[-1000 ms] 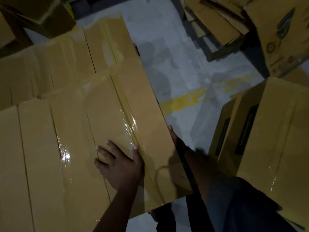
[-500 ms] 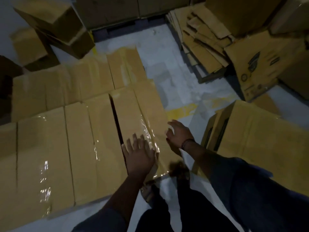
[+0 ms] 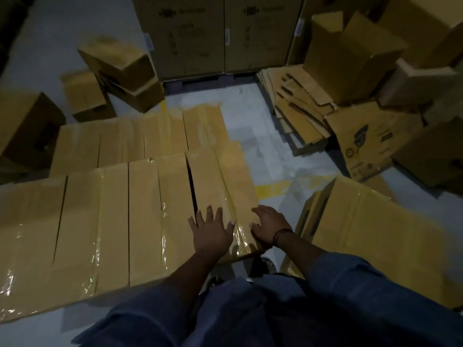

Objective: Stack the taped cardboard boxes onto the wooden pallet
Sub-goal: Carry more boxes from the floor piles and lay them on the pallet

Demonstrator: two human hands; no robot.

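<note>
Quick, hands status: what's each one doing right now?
Left hand: open, fingers spread, pressing flat on the rightmost tan taped cardboard box.
Right hand: open, resting on that box's right edge, no grip visible.

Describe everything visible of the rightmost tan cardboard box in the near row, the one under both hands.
The rightmost tan cardboard box shows a long rectangular top of plain brown card. Clear glossy tape runs along its centre seam, wrinkled and shining at the near end. It lies flat at the right end of the near row, with a dark narrow gap to its left neighbour and grey floor on its right. The left hand rests flat on top with fingers spread, and the right hand lies at its near right edge.
</note>
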